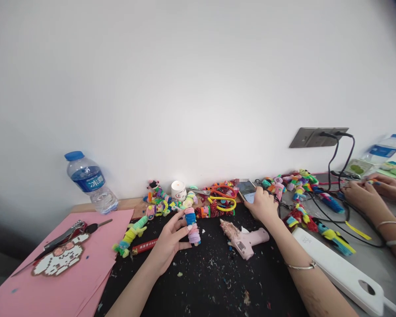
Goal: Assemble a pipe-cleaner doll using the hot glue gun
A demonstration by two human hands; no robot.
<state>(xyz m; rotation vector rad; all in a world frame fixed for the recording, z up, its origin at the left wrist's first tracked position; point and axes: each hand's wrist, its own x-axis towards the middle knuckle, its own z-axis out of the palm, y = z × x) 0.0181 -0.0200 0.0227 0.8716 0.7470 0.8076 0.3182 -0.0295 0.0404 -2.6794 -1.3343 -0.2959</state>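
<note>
Left hand (170,240) clamps fingers around a fuzzy, ringed blue, pink and lilac roll (192,225); right hand (264,204) touches a phone (248,193), grip unclear to me.
White characters mark the nearer bottle (104,199)'s blue label (89,179).

left hand (174,235): holding fuzzy striped roll (192,224) | right hand (264,204): touching phone (248,191) | pink glue gun (247,243): on black mat (173,295)

The left forearm (137,284) extended forward and rightward; the left grip (170,241) was closed, with fingers (176,219) bent. The right forearm (300,259) angled forward and leftward; the right grip (264,204) lay farther out, its back upward.
</note>
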